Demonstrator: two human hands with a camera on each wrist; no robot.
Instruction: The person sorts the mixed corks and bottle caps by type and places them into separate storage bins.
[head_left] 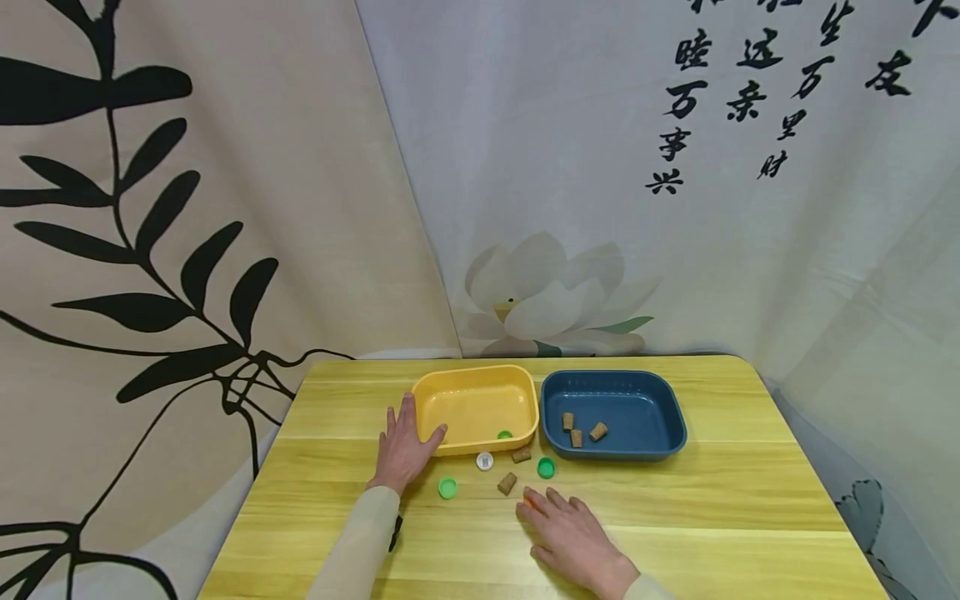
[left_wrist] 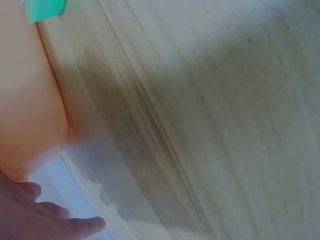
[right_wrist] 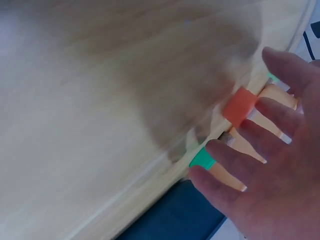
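My left hand (head_left: 405,450) lies at the left side of the yellow tray (head_left: 468,408), fingers stretched along its rim and thumb spread toward the front corner. Inside that tray is one green bottle cap (head_left: 505,434). Low above the table my right hand (head_left: 572,537) reaches forward with spread, extended fingers. An orange bottle cap (right_wrist: 240,106) lies right at its fingertips, mostly covered by them in the head view. Ahead of this hand are a cork (head_left: 507,483) and a green bottle cap (head_left: 546,468). Several small corks (head_left: 597,431) lie in the blue tray (head_left: 637,412).
Another green cap (head_left: 447,487), a white cap (head_left: 484,461) and a second loose cork (head_left: 521,454) lie in front of the yellow tray. Both trays stand side by side near the back edge of the wooden table (head_left: 735,500), with a printed curtain (head_left: 562,167) behind.
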